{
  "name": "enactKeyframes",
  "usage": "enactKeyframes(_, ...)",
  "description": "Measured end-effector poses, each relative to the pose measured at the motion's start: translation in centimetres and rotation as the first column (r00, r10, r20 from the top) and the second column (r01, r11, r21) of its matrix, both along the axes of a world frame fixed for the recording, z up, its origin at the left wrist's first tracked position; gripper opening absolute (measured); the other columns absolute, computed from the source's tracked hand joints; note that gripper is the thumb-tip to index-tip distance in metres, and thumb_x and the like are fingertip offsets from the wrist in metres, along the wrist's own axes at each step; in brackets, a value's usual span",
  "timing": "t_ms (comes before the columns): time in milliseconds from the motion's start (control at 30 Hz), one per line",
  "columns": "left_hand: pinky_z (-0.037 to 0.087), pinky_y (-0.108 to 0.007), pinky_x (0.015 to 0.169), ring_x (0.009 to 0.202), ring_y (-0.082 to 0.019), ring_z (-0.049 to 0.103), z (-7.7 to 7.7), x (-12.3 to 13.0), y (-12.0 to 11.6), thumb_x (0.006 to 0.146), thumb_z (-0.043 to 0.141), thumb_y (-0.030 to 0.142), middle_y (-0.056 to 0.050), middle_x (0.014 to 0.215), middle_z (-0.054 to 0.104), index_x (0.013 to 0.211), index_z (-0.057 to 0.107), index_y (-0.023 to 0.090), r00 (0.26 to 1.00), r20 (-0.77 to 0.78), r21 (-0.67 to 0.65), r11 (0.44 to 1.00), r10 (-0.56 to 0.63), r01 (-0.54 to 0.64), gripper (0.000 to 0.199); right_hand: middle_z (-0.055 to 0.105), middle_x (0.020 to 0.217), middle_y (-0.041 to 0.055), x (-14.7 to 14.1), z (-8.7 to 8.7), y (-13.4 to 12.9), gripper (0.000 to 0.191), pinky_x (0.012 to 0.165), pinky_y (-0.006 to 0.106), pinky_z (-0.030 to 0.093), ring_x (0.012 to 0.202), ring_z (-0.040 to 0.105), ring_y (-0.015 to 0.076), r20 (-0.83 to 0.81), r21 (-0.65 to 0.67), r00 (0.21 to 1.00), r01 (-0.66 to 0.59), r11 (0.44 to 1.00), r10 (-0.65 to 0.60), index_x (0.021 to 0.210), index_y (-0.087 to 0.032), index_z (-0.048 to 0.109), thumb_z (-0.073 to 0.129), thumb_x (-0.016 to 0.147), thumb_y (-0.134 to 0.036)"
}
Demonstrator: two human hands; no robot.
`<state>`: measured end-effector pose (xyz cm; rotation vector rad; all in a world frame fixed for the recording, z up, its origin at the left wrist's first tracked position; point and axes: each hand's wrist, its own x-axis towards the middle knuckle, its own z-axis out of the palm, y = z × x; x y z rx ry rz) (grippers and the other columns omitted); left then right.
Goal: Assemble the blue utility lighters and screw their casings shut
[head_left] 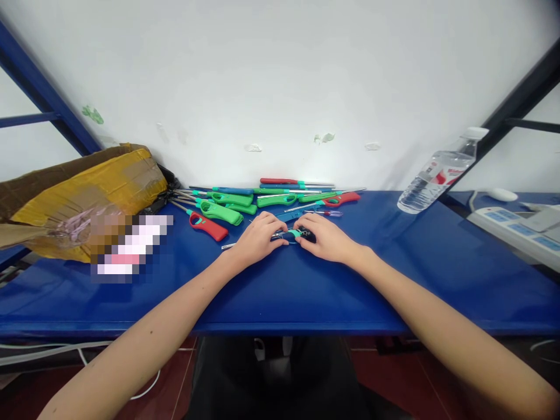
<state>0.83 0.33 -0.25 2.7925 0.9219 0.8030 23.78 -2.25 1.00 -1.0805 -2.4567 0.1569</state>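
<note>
Both hands meet over the middle of the blue table, closed around a long-nosed gas lighter (292, 234) with a dark blue body and a teal collar. My left hand (261, 240) grips it near the collar, and a metal tube (228, 246) shows beyond that hand's far side. My right hand (327, 239) pinches the body end, where small inner parts seem to show. Fingers cover much of the lighter. Just behind the hands lie a blue lighter (297, 214) and a small tool with a purple handle (331, 213).
Along the wall lie several lighters, among them a green one (222, 212) and a red one (209, 226). A taped cardboard box (83, 201) stands at left. A tilted water bottle (440, 172) and a white power strip (518, 230) are at right. The blue table (280, 297) ends in front.
</note>
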Motion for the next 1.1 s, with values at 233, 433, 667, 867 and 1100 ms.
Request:
enactKeyframes(233,0.046,-0.039,0.094,0.101,-0.025,0.053,-0.09,-0.11,0.11,0.086,0.070,0.033,-0.007,0.099,0.066,0.104,0.066,0.019,1.000,0.009,-0.027,1.000,0.007,-0.007,0.023,0.063,0.110,0.0114,0.06,-0.16,0.09,0.023,0.092,0.042,0.049,0.103,0.059,0.0270,-0.034,-0.026,0.999,-0.010,1.000,0.009,0.111,-0.020,0.063,0.051,0.095,-0.029)
enactKeyframes(433,0.047,-0.041,0.093,0.102,-0.025,0.053,-0.09,-0.19,0.28,0.086,0.070,0.034,-0.008,0.100,0.066,0.106,0.068,0.021,1.000,-0.002,-0.061,0.998,0.025,-0.025,0.025,0.064,0.110,0.0112,0.13,-0.26,0.16,0.024,0.092,0.043,0.049,0.103,0.059,0.0267,-0.060,-0.049,0.998,-0.024,0.998,0.021,0.113,-0.020,0.063,0.051,0.095,-0.030)
enactKeyframes(667,0.047,-0.040,0.094,0.103,-0.025,0.054,0.12,-0.21,0.24,0.087,0.070,0.034,-0.008,0.102,0.067,0.107,0.068,0.020,1.000,-0.009,-0.115,0.993,0.016,-0.017,0.025,0.062,0.111,0.0108,0.26,-0.31,0.19,0.027,0.092,0.042,0.049,0.102,0.058,0.0258,-0.038,-0.064,0.998,-0.049,0.997,0.047,0.118,-0.021,0.061,0.051,0.095,-0.028)
enactKeyframes(867,0.048,-0.041,0.093,0.103,-0.025,0.056,0.20,-0.25,0.17,0.087,0.068,0.035,-0.008,0.103,0.068,0.106,0.068,0.021,1.000,-0.002,-0.123,0.992,0.014,-0.014,0.024,0.062,0.110,0.0103,0.22,-0.40,0.46,0.023,0.091,0.042,0.049,0.102,0.058,0.0254,-0.058,-0.090,0.997,-0.060,0.994,0.055,0.114,-0.022,0.061,0.053,0.093,-0.027)
enactKeyframes(1100,0.046,-0.038,0.092,0.101,-0.025,0.057,0.10,-0.30,0.44,0.087,0.070,0.035,-0.007,0.103,0.068,0.103,0.067,0.019,0.999,-0.035,-0.143,0.990,-0.011,0.006,0.023,0.062,0.117,0.0117,-0.28,-0.73,0.77,0.016,0.098,0.045,0.046,0.111,0.056,0.0281,-0.060,-0.064,0.997,-0.043,0.997,0.039,0.103,-0.020,0.062,0.056,0.091,-0.029)
